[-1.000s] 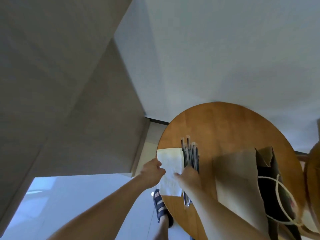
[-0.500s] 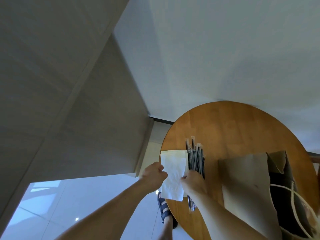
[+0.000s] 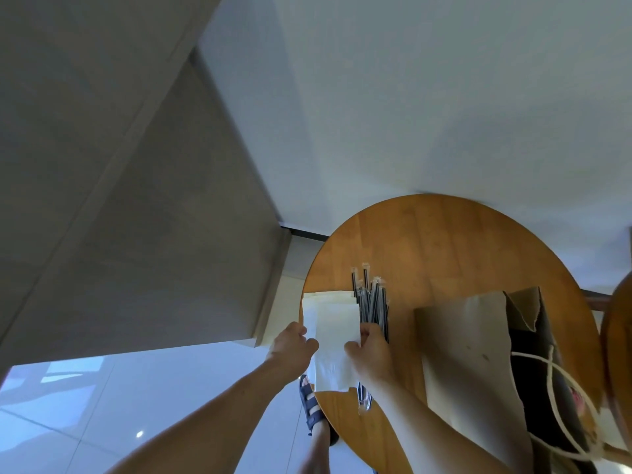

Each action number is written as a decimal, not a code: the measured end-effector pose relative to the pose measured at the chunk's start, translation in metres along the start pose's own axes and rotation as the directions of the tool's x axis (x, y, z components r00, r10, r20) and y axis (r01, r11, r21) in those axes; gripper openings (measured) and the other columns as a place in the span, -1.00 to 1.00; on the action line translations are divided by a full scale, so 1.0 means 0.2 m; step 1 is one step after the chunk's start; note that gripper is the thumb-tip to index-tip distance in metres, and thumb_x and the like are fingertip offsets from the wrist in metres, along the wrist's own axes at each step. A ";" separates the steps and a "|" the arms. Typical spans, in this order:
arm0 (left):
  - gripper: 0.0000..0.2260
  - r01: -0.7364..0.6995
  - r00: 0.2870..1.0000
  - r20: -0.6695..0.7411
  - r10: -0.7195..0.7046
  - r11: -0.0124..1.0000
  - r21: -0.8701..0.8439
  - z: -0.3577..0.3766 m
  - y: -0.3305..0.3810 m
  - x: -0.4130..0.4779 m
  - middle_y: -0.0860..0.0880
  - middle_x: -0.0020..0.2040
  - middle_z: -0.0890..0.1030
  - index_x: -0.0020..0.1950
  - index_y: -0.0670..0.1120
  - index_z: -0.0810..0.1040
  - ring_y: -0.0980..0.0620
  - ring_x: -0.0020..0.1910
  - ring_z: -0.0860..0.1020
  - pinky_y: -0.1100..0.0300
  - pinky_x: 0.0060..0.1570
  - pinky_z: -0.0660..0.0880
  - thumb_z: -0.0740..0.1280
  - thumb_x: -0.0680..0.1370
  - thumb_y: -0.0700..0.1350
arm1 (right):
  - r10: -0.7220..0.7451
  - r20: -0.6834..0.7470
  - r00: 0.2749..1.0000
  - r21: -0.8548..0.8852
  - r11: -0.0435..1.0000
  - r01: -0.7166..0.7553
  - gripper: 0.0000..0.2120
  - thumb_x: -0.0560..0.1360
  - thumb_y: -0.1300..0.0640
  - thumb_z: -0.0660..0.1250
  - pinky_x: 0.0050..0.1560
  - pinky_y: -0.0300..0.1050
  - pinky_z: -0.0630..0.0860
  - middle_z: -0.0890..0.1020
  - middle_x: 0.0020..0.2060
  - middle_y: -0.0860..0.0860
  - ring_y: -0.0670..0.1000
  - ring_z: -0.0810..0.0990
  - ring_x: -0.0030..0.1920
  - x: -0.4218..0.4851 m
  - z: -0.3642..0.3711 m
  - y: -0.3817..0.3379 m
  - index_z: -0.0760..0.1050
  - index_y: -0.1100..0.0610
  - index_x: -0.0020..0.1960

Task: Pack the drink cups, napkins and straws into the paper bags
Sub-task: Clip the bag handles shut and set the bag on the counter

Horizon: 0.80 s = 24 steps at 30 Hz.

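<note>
1. A white napkin (image 3: 334, 331) is pinched at its left edge by the left hand (image 3: 293, 347), fingers curled onto it.
2. Its right edge is gripped by the right hand (image 3: 371, 354).
3. The napkin is held over the left rim of the round tabletop (image 3: 444, 248), with wrapped straws (image 3: 372, 302) lying just beside it.
4. A paper bag (image 3: 472, 354) is seen lying on its side to the right.
</note>
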<state>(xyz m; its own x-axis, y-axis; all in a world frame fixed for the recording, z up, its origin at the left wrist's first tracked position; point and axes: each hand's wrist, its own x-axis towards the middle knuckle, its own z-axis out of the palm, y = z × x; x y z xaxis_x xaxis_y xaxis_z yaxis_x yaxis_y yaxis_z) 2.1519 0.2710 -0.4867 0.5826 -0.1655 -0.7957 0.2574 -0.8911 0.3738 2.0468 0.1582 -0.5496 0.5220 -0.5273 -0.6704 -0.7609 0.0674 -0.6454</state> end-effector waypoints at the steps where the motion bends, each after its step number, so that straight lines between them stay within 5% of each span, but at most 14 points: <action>1: -0.60 0.007 1.000 -0.002 -0.007 1.000 -0.017 0.01 0.00 0.00 -0.07 0.26 0.51 0.41 -0.14 0.38 0.00 0.10 0.56 0.24 -0.05 0.54 0.29 0.58 -0.13 | 0.000 0.013 1.000 0.043 0.999 0.000 -0.76 0.48 0.26 0.31 -0.14 -0.05 0.66 0.60 -0.13 -0.10 -0.04 0.61 -0.14 0.00 0.00 0.00 0.40 -0.01 0.06; 3: -0.61 0.032 0.999 0.016 -0.031 0.997 -0.073 0.02 0.01 0.00 0.00 0.19 0.50 0.40 -0.11 0.39 0.07 -0.04 0.56 0.35 -0.25 0.49 0.29 0.59 -0.06 | 0.004 0.043 0.999 0.124 0.992 -0.009 -0.77 0.50 0.28 0.29 -0.09 0.03 0.68 0.62 -0.09 -0.06 -0.01 0.63 -0.09 0.00 -0.01 0.00 0.44 -0.01 0.04; 9: -0.85 0.068 0.995 0.082 -0.048 0.964 -0.257 0.08 0.03 0.00 -0.11 0.09 0.63 0.10 -0.12 0.57 -0.13 0.07 0.60 -0.06 0.11 0.60 0.31 0.61 -0.09 | -0.017 0.100 0.995 0.198 0.980 -0.003 -0.85 0.53 0.27 0.29 -0.02 0.09 0.66 0.62 -0.06 0.06 0.10 0.62 -0.04 -0.01 -0.05 0.01 0.48 0.06 0.03; 14: -0.87 0.041 0.999 0.027 -0.035 0.948 -0.315 0.09 0.07 -0.02 -0.11 -0.03 0.59 -0.13 -0.12 0.51 -0.09 -0.03 0.56 0.06 -0.03 0.59 0.28 0.60 -0.14 | -0.071 -0.302 0.951 0.042 0.995 0.088 -0.86 0.57 0.18 0.26 -0.18 0.02 0.59 0.62 -0.13 0.04 0.05 0.61 -0.18 -0.01 -0.13 0.05 0.45 -0.05 -0.09; 17: -0.82 0.023 1.000 0.006 -0.022 0.929 -0.370 0.08 0.10 -0.02 -0.10 -0.19 0.47 -0.24 -0.10 0.40 -0.03 -0.21 0.45 0.17 -0.26 0.43 0.28 0.55 -0.14 | 0.004 -0.343 0.939 -0.185 0.980 -0.072 -0.78 0.55 0.14 0.29 -0.01 0.00 0.57 0.58 0.10 0.03 0.09 0.61 0.03 0.05 -0.18 0.12 0.52 0.09 0.19; 24: -0.93 -0.017 0.998 0.046 0.041 0.902 -0.431 0.06 0.15 -0.03 -0.12 -0.04 0.56 -0.03 -0.12 0.49 -0.11 -0.05 0.55 0.09 -0.10 0.55 0.26 0.55 -0.15 | 0.085 -0.245 0.966 -0.283 0.947 -0.155 -0.75 0.56 0.17 0.28 -0.04 0.01 0.60 0.67 0.01 0.04 0.11 0.66 -0.06 0.09 -0.19 0.16 0.52 0.08 0.23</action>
<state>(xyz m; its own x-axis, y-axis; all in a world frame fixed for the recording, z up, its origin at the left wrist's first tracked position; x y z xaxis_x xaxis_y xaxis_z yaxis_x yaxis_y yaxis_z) 2.1472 0.2405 -0.4751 0.5567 -0.2209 -0.8008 0.5542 -0.6193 0.5561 2.0170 0.1178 -0.5688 0.3452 -0.7110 -0.6127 -0.9101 -0.0941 -0.4036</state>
